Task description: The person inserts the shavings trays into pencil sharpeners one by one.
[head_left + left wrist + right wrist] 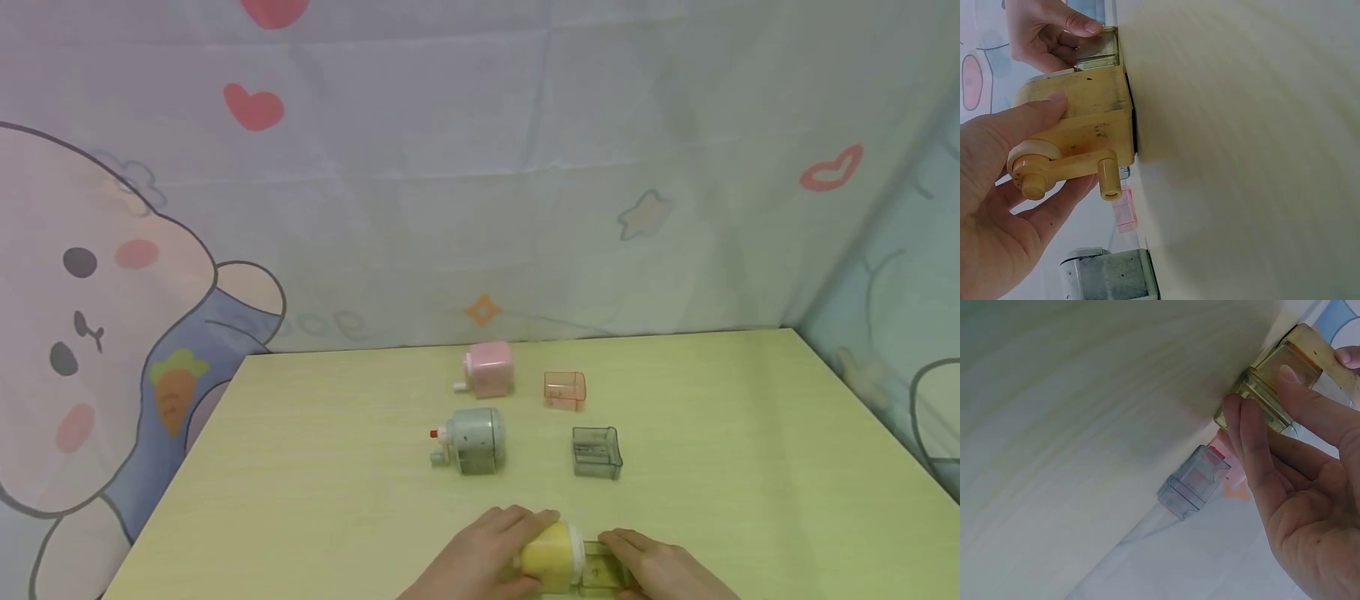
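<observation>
Lower centre of the head view: I saw the left hand (491, 552) gripping a yellow sharpener (547, 557), the right hand (663, 571) pinching the clear drawer (598, 572) at its white-rimmed end. Only the left-wrist view plainly gave me the crank (1082, 165). Long axis ran left-right, drawer end rightward.

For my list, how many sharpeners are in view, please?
3: pink sharpener at the back, grey sharpener in the middle, yellow sharpener in the left hand.

The sharpener (1093, 107) is yellow (with dark smudges), the bin (600, 572) olive-yellow.
</observation>
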The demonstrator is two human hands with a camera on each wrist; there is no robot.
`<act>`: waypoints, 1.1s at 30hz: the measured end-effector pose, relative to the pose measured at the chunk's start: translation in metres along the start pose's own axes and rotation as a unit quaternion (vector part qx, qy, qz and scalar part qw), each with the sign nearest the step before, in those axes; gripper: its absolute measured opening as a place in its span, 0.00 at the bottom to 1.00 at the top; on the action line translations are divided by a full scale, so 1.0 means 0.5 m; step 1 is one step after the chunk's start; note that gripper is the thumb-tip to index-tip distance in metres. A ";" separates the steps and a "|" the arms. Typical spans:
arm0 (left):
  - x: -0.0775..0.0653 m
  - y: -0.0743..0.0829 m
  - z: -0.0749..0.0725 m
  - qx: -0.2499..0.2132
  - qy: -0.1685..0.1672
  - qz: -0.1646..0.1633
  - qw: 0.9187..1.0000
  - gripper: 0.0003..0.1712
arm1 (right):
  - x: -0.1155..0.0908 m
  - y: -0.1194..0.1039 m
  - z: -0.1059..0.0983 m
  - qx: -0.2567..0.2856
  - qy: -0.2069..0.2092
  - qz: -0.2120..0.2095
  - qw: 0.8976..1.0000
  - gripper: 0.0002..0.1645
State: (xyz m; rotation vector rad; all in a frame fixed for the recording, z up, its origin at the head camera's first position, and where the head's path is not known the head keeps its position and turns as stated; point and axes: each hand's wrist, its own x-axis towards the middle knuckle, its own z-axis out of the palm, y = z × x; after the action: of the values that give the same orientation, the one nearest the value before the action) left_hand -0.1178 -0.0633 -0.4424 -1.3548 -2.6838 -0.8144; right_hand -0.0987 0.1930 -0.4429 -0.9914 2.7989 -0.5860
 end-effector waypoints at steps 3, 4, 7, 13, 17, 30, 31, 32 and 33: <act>0.001 0.003 0.000 0.005 0.001 0.001 1.000 0.38 | 0.000 0.000 0.001 -0.002 0.005 -0.003 1.000 0.31; 0.001 0.004 -0.001 0.006 0.002 0.001 1.000 0.38 | 0.000 0.001 0.002 -0.003 0.006 -0.003 1.000 0.31; 0.003 0.005 0.000 0.008 0.001 0.002 1.000 0.39 | 0.000 0.001 0.005 -0.004 0.007 -0.003 1.000 0.31; 0.006 0.005 0.003 0.014 -0.001 0.006 1.000 0.38 | 0.004 0.000 0.008 -0.001 0.000 -0.005 1.000 0.31; 0.008 0.006 0.005 0.018 0.001 0.008 1.000 0.38 | 0.006 0.000 0.009 -0.004 0.003 -0.013 1.000 0.31; 0.008 0.004 0.005 0.018 0.001 0.008 1.000 0.38 | 0.011 0.002 0.008 -0.007 0.012 -0.028 1.000 0.30; 0.008 0.004 0.005 0.018 0.002 0.009 1.000 0.38 | 0.012 0.002 0.007 -0.007 0.013 -0.029 0.999 0.30; 0.009 0.004 0.005 0.018 0.002 0.010 1.000 0.38 | 0.012 0.003 0.007 -0.007 0.013 -0.029 0.999 0.30; 0.009 0.004 0.005 0.018 0.003 0.011 1.000 0.38 | 0.013 0.003 0.007 -0.007 0.014 -0.030 0.999 0.30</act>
State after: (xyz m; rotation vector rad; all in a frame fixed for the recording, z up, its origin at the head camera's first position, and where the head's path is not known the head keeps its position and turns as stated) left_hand -0.1185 -0.0578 -0.4424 -1.3708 -2.6602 -0.7641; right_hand -0.1037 0.1889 -0.4465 -1.0807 2.8090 -0.5930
